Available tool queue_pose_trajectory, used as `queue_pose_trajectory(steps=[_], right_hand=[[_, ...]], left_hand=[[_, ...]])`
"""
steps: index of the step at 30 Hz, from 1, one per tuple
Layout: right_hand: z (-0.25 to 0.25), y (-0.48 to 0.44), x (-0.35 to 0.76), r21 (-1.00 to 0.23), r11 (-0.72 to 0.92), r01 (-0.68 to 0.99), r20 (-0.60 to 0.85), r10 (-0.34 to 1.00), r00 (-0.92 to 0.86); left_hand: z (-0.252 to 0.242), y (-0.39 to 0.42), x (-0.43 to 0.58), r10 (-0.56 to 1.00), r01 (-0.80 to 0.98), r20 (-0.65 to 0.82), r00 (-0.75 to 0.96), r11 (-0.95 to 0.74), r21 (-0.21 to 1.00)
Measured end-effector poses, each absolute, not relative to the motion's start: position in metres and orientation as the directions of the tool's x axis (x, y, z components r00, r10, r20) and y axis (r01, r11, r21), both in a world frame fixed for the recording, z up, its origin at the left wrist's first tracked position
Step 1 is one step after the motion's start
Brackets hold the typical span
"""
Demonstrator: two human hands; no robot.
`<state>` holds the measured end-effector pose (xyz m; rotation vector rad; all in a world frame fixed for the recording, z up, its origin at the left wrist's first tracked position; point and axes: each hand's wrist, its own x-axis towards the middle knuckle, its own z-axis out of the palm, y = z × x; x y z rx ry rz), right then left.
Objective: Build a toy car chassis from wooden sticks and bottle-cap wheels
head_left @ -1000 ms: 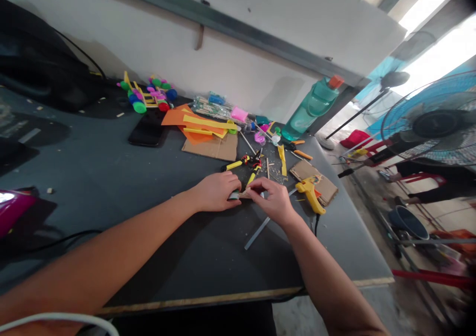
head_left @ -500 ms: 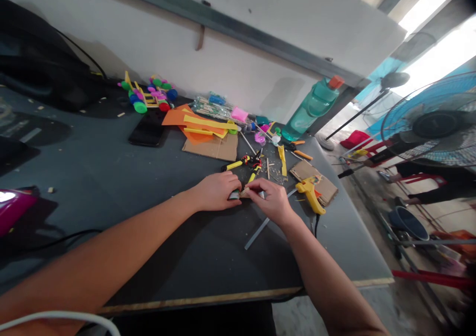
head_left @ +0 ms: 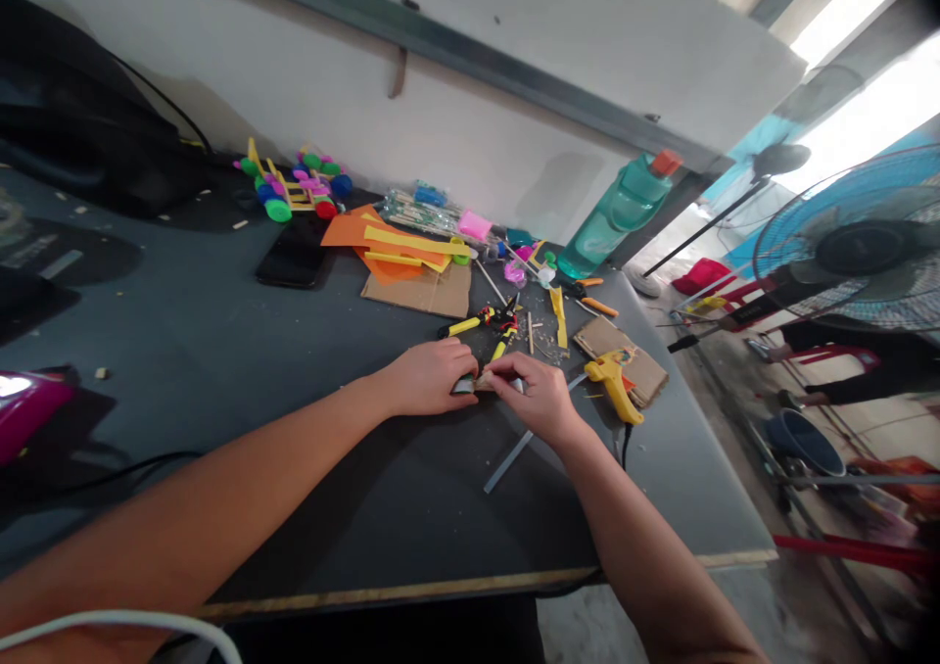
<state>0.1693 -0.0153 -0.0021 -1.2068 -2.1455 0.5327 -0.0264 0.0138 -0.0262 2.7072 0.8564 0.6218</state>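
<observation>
My left hand (head_left: 435, 378) rests low over the dark tabletop, its fingers closed round a small pale piece with a green edge (head_left: 464, 385), mostly hidden by the fingers. From the right, my right hand (head_left: 535, 393) meets it, thumb and fingertips pinching a small tan piece (head_left: 483, 381) against that pale piece. What exactly these two pieces are cannot be made out. Just beyond the hands lie yellow-handled pliers (head_left: 501, 323) with black-and-red jaws. A flat grey strip (head_left: 506, 463) sticks out below my right hand. Beside that wrist sits a yellow glue gun (head_left: 615, 387).
Cardboard (head_left: 422, 292) lies under orange and yellow sheets (head_left: 382, 238). Behind are a phone (head_left: 289, 258), colourful small wheeled toys (head_left: 298, 189) and a green bottle (head_left: 613, 215). Another cardboard piece (head_left: 638, 358) is near the right table edge. A fan (head_left: 859, 243) stands beyond it.
</observation>
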Motion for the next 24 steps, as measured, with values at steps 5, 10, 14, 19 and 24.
queue_pose_trajectory(steps=[5, 10, 14, 19, 24], right_hand=[[-0.0024, -0.0163, 0.1684, -0.600, 0.521, 0.607, 0.328, 0.852, -0.408], [-0.0021, -0.0170, 0.1679, -0.578, 0.532, 0.619, 0.332, 0.846, -0.417], [-0.0022, -0.0177, 0.1678, -0.570, 0.544, 0.616, 0.352, 0.839, -0.415], [-0.0020, -0.0180, 0.1677, -0.564, 0.542, 0.622, 0.357, 0.840, -0.409], [-0.0019, -0.0178, 0.1683, -0.550, 0.559, 0.621, 0.376, 0.829, -0.414]], left_hand=[[-0.0267, 0.0141, -0.0264, 0.586, 0.486, 0.329, 0.741, -0.805, 0.340], [-0.0262, 0.0143, -0.0266, 0.583, 0.497, 0.318, 0.748, -0.808, 0.316], [-0.0267, 0.0143, -0.0267, 0.583, 0.494, 0.311, 0.751, -0.808, 0.320], [-0.0266, 0.0144, -0.0265, 0.584, 0.494, 0.308, 0.751, -0.807, 0.324], [-0.0263, 0.0143, -0.0264, 0.588, 0.502, 0.303, 0.750, -0.804, 0.319]])
